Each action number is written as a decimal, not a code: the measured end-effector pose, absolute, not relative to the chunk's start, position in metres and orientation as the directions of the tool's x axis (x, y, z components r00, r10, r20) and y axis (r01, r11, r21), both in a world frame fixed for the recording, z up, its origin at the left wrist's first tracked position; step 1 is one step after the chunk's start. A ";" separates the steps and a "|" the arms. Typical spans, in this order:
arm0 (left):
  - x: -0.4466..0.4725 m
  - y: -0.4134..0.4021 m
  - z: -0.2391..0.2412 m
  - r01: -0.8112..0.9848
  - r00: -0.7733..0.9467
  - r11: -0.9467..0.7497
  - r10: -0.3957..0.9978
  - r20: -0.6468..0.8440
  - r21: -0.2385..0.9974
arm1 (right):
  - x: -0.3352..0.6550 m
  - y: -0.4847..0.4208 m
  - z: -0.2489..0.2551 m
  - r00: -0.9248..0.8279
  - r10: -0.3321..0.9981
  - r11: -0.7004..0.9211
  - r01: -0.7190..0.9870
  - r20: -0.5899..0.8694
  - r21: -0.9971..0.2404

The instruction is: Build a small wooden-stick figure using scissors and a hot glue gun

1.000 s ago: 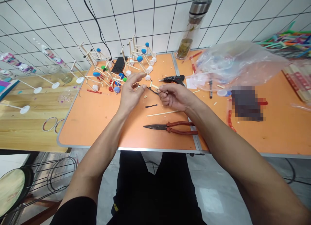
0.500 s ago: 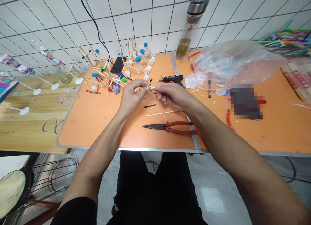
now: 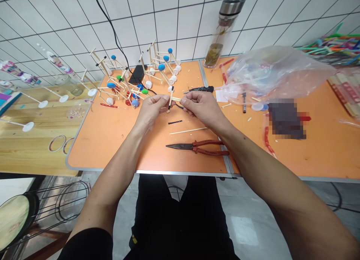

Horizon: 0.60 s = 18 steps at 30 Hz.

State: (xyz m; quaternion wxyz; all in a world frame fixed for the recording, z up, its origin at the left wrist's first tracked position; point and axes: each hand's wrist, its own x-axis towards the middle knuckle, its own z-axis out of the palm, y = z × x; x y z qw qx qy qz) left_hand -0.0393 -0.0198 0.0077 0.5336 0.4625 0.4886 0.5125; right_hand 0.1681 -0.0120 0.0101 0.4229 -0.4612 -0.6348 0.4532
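Observation:
Between the thumb and fingers of my left hand is a thin wooden stick with black ends, tilted nearly upright. My right hand pinches another pale wooden stick that points left at the first one. Whether the two sticks touch, I cannot tell. Below the hands lie a short black strip, a loose wooden stick and long-nose pliers with red handles. Just behind my right hand rests a black tool with a thin metal tip.
Several stick frames with blue, green and white round pieces stand at the back left, near a black box. A glass bottle stands by the tiled wall. To its right lie a plastic bag and a black marker.
The black-ended stick in my left hand has swung more upright, and more of it shows. My right hand has turned slightly, its fingers tucked further under. The things on the table lie as before.

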 end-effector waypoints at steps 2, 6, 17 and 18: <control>-0.040 -0.020 0.006 -0.099 0.012 0.047 0.999 -0.046 0.994 | 0.168 -0.012 0.010 -0.213 0.969 0.168 0.213 0.122 -0.962; -0.041 -0.018 0.002 -0.120 0.051 0.018 0.999 -0.012 0.993 | 0.167 -0.012 0.009 -0.215 0.967 0.182 0.217 0.135 -0.959; -0.046 -0.010 -0.008 -0.220 0.080 0.095 0.994 -0.079 0.971 | 0.166 -0.014 0.013 -0.223 0.959 0.228 0.245 0.174 -0.942; -0.047 -0.009 -0.010 -0.236 0.085 0.093 0.994 -0.075 0.967 | 0.165 -0.014 0.013 -0.220 0.960 0.227 0.250 0.173 -0.941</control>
